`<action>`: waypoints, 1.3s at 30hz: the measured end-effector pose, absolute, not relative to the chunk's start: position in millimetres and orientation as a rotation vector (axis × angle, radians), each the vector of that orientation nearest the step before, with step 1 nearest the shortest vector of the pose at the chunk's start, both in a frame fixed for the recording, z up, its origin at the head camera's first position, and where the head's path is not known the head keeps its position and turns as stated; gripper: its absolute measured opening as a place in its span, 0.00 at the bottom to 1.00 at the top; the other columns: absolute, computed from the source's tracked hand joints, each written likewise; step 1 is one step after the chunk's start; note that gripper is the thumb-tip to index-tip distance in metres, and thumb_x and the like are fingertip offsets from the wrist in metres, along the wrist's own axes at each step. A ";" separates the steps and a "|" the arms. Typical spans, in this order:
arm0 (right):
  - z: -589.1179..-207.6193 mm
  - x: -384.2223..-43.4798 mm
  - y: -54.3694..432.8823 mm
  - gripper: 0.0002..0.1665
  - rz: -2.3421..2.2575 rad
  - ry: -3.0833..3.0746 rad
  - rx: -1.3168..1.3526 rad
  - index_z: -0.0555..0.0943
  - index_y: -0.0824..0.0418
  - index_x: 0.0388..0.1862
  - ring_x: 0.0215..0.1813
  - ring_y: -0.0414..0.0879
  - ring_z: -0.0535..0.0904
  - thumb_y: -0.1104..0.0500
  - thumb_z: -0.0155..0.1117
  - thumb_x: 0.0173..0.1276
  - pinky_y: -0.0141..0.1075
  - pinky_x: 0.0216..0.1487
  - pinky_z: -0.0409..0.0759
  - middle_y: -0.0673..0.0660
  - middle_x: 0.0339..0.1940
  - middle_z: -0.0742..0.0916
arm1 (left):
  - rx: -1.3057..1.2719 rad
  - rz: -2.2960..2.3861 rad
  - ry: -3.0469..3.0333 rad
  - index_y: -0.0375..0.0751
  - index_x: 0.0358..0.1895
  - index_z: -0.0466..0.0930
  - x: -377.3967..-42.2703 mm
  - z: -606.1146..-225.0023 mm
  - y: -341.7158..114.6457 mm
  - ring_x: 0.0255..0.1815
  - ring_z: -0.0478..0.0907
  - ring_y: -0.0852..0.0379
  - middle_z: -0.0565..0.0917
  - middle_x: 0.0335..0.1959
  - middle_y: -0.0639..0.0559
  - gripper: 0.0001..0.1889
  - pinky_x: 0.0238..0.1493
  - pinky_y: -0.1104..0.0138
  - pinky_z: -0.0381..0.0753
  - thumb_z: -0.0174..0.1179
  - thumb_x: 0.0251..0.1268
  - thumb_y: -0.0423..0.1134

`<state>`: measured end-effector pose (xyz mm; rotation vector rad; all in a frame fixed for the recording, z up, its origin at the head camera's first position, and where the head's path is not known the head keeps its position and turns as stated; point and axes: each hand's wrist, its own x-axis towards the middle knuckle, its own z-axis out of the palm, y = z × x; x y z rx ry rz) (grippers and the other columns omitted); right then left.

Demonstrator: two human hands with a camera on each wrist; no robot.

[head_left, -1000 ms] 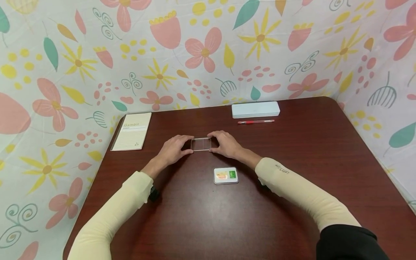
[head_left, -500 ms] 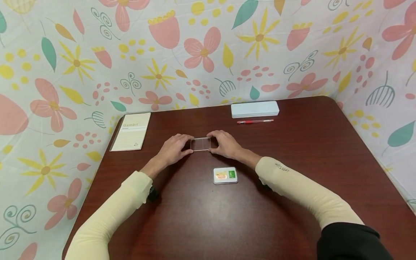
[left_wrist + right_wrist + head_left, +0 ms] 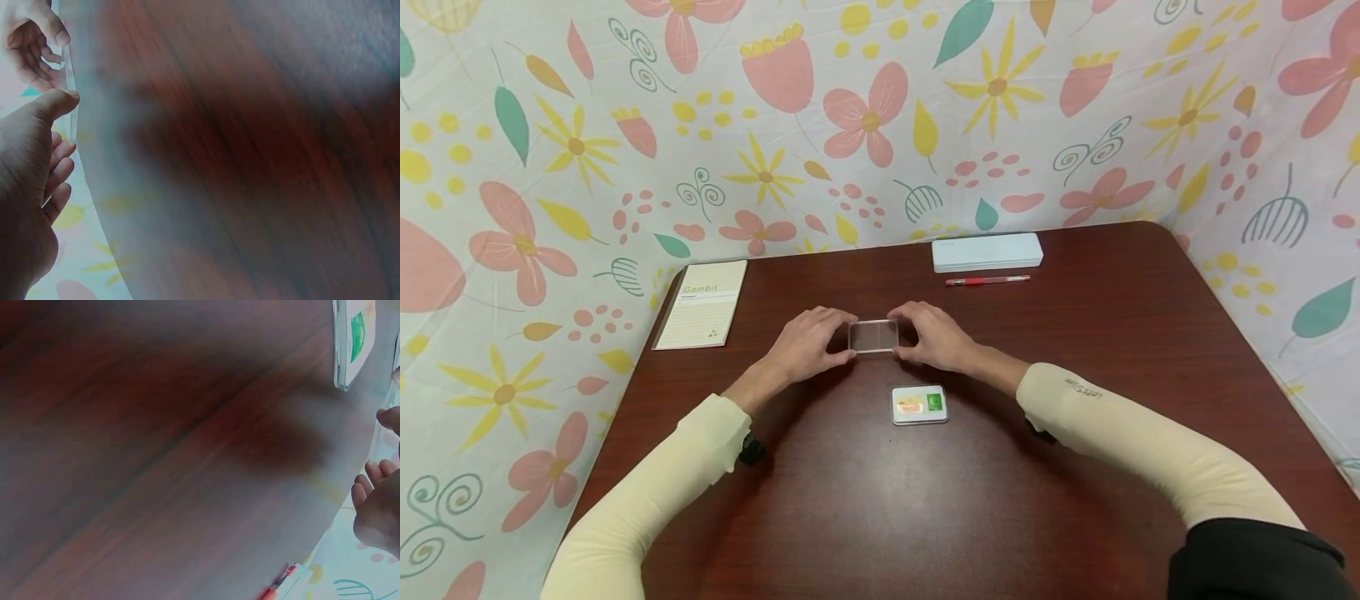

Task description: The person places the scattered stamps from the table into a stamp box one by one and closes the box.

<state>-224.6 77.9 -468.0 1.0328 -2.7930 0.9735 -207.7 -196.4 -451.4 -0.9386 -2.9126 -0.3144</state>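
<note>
A small see-through rectangular plastic case (image 3: 874,337) with a line across its middle is held between both hands near the table's centre. My left hand (image 3: 808,343) pinches its left end between thumb and fingers. At the opposite end, my right hand (image 3: 936,337) grips it the same way. In the left wrist view the case (image 3: 72,122) shows as a thin clear edge, the left thumb (image 3: 59,103) against it. The right wrist view catches only part of the right hand (image 3: 381,509) at the frame edge. Nearer me lies a flat white case (image 3: 920,405) with an orange and a green sticker.
A cream notepad (image 3: 702,304) lies at the far left of the dark wooden table (image 3: 865,500). Toward the back right are a pale blue pencil box (image 3: 987,253) and a red pen (image 3: 987,281) in front of it. A flower-patterned cloth (image 3: 865,125) hangs behind the table.
Both hands have shifted the clear case slightly to the right and a little nearer. My right forearm has swung outward to the right. The white case and other things stay put.
</note>
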 end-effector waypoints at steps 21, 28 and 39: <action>-456.0 -175.4 127.2 0.35 1.014 -2.787 1.123 0.82 0.67 0.65 0.63 0.56 0.81 0.59 0.84 0.60 0.56 0.64 0.79 0.60 0.61 0.86 | -1.222 -0.333 -2.782 0.46 0.70 0.83 -177.9 -450.7 -167.1 0.62 0.78 0.51 0.83 0.62 0.52 0.32 0.64 0.55 0.77 0.73 0.67 0.57; -454.7 -162.5 134.1 0.37 1.024 -2.800 1.138 0.82 0.68 0.66 0.65 0.57 0.80 0.59 0.85 0.59 0.56 0.65 0.78 0.60 0.62 0.85 | -1.285 -0.352 -2.736 0.46 0.69 0.83 -167.9 -453.1 -161.1 0.60 0.78 0.53 0.84 0.60 0.52 0.32 0.62 0.56 0.78 0.75 0.65 0.56; -460.2 -143.5 141.0 0.37 1.020 -2.813 1.166 0.83 0.68 0.65 0.63 0.56 0.78 0.62 0.85 0.57 0.54 0.62 0.78 0.60 0.59 0.83 | -1.349 -0.315 -2.768 0.48 0.68 0.83 -155.1 -457.0 -151.8 0.59 0.77 0.55 0.82 0.59 0.55 0.31 0.63 0.58 0.77 0.73 0.66 0.59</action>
